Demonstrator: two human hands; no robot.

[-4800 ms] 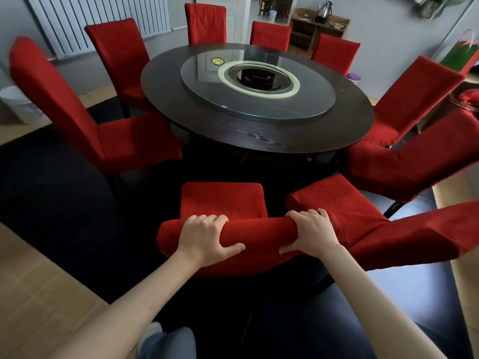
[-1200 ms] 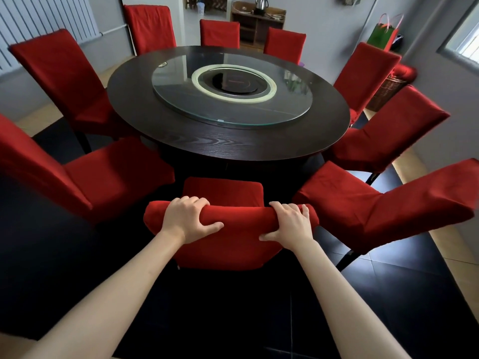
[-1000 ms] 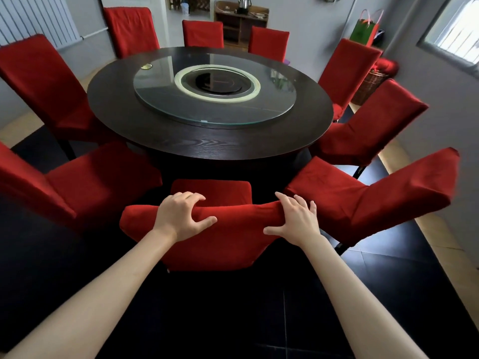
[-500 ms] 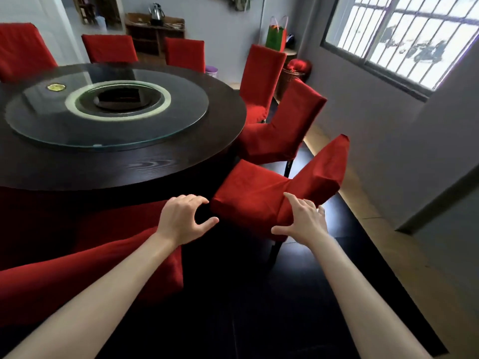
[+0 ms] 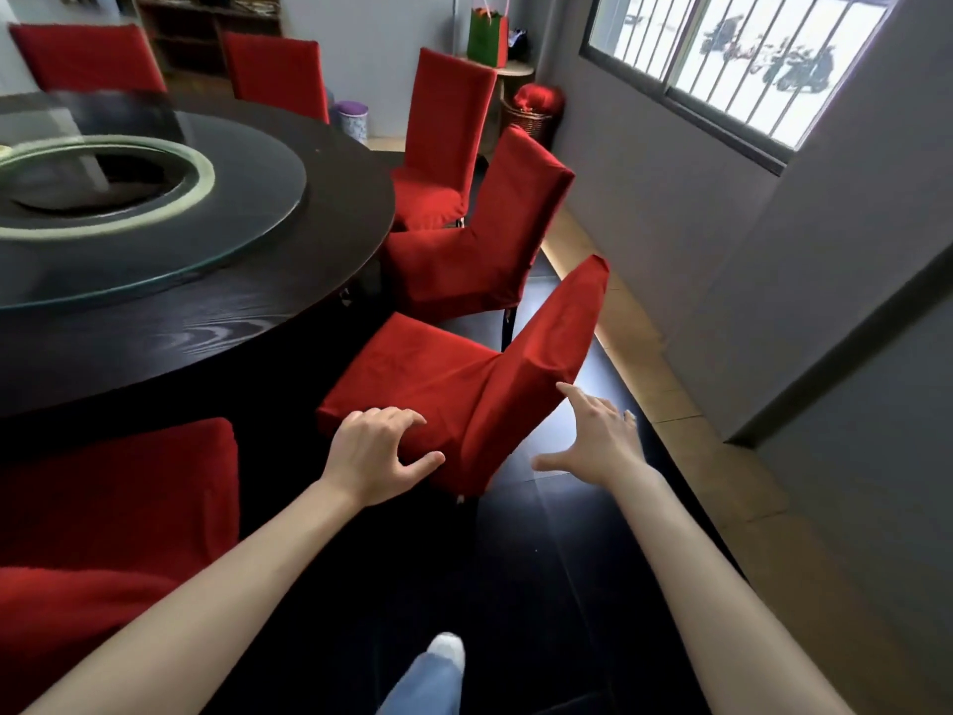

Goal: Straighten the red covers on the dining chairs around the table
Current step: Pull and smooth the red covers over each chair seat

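Chair (image 5: pixel 443 384) backrest leans right | left hand (image 5: pixel 379 459) curled, empty | right hand (image 5: pixel 601 441) spread, empty

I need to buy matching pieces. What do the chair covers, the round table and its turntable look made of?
Chair cover: soft matte red fabric, likely stretch knit; it creases. Round table: dark glossy wood or veneer, grain swirls visible. Turntable: clear glass, reflective with a greenish edge.

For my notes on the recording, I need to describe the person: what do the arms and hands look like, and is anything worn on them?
Both forearms are bare up to the frame edge: no sleeves show. The left hand and right hand show no gloves, rings, watch or bracelet. Below, a blue denim trouser leg and a white sock or shoe tip show.
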